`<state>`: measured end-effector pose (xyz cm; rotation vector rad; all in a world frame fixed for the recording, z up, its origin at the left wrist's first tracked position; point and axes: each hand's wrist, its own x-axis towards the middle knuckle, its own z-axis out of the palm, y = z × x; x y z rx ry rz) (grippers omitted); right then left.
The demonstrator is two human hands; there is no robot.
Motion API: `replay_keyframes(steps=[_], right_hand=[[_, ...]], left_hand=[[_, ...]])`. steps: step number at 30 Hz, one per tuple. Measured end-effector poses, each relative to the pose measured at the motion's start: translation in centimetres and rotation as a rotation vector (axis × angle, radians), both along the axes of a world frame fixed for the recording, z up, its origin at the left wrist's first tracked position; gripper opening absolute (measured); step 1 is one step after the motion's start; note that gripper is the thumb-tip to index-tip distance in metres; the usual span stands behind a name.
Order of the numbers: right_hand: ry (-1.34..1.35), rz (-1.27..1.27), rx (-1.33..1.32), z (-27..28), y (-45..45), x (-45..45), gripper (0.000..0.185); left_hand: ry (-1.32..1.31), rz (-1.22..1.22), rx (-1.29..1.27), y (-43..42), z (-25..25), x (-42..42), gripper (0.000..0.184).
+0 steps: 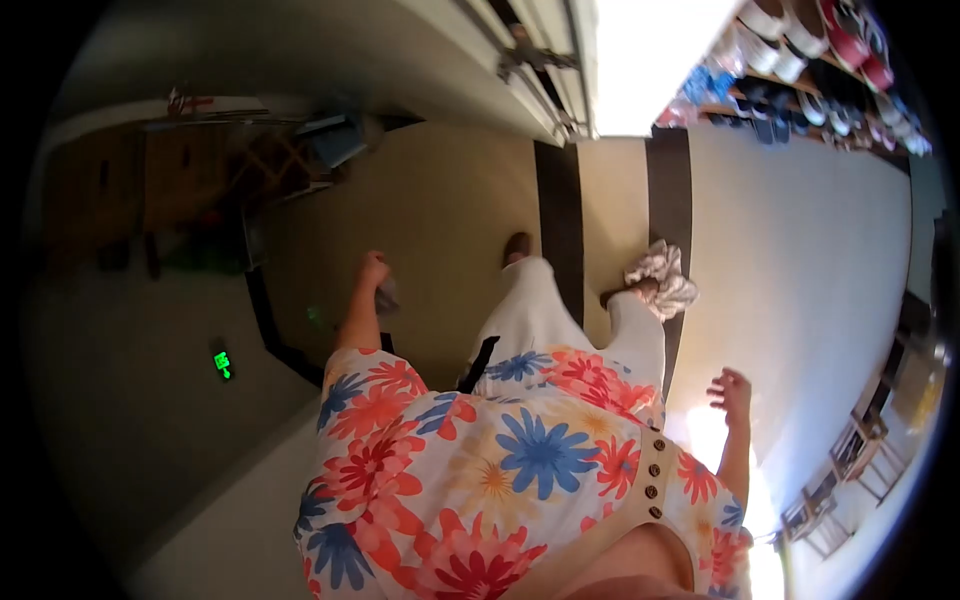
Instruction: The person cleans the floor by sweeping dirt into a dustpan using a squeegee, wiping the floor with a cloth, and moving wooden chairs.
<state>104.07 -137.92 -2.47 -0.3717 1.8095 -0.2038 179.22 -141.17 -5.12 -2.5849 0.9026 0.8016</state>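
Crumpled cloth [660,262] at right shoe [646,287]

Left hand [374,268] closed on a grey item [388,295], too blurred to identify. Right hand [735,394] hangs loosely open, fingers bent. Crumpled cloth bunches around the right shoe's toe, partly over a dark floor stripe [668,175].

Two hands [737,397]; one crumpled cloth [657,264]; two feet [517,247]; four buttons [653,470]

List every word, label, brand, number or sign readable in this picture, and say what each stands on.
No text can be read.
Glowing green display, at the left: its lit marks are too small and blurred to read.
Shoes, at the upper right: no brand can be made out.
Grey item at the left hand: blurred, no lettering visible.
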Motion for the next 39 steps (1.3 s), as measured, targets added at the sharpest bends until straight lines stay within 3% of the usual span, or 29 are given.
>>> replay_keyframes(steps=[7,8,10,12,14,16,18,19,21,23,28,30,31,32,39], right_hand=[[0.042,0.040,0.102,-3.4,1.7,11.4,0.032],[0.071,0.043,0.137,-2.8,1.5,14.8,0.031],[0.061,0.134,0.217,-1.3,0.7,21.8,0.033],[-0.079,0.302,0.265,1.0,-2.2,28.6,0.036],[-0.098,0.335,0.209,3.3,-5.4,34.2,0.036],[-0.104,0.345,0.081,4.7,-8.0,37.6,0.036],[-0.090,0.324,0.061,5.7,-10.1,40.2,0.035],[-0.062,0.340,0.053,6.3,-10.9,41.7,0.034],[-0.024,0.382,0.073,6.5,-11.4,43.5,0.034],[-0.024,0.397,0.116,6.6,-11.4,45.0,0.034],[-0.004,0.454,0.221,7.2,-10.5,48.4,0.034],[-0.011,0.396,0.262,7.0,-10.6,48.3,0.036],[-0.108,0.306,0.249,7.0,-10.5,47.8,0.036],[-0.092,0.296,0.188,7.8,-11.0,49.1,0.019],[0.152,0.482,0.261,9.9,-12.7,50.0,0.032]], left_hand=[[-0.262,0.007,-0.324,-7.4,0.2,23.2,0.035],[-0.333,-0.041,-0.397,-9.7,3.1,24.3,0.037],[-0.183,0.168,-0.315,-14.8,9.2,27.7,0.045],[-0.223,0.101,-0.455,-16.7,8.8,35.8,0.042],[-0.363,-0.001,-0.435,-19.1,8.6,43.8,0.040],[-0.067,0.238,-0.491,-20.6,9.0,51.1,0.038],[0.178,0.284,-0.937,-20.0,7.9,57.2,0.040],[0.118,0.479,-0.881,-21.6,9.5,57.2,0.044],[0.066,0.643,-0.815,-25.3,14.4,55.9,0.048],[0.077,0.587,-0.821,-26.2,17.0,55.2,0.046],[0.455,0.818,-1.080,-27.8,14.1,60.1,0.036],[0.813,0.858,-1.080,-29.5,9.2,67.1,0.035],[0.799,0.798,-1.074,-30.4,8.8,67.7,0.035],[0.743,0.718,-1.070,-30.6,8.5,67.8,0.035],[0.387,0.320,-0.958,-34.5,8.1,64.1,0.036]])
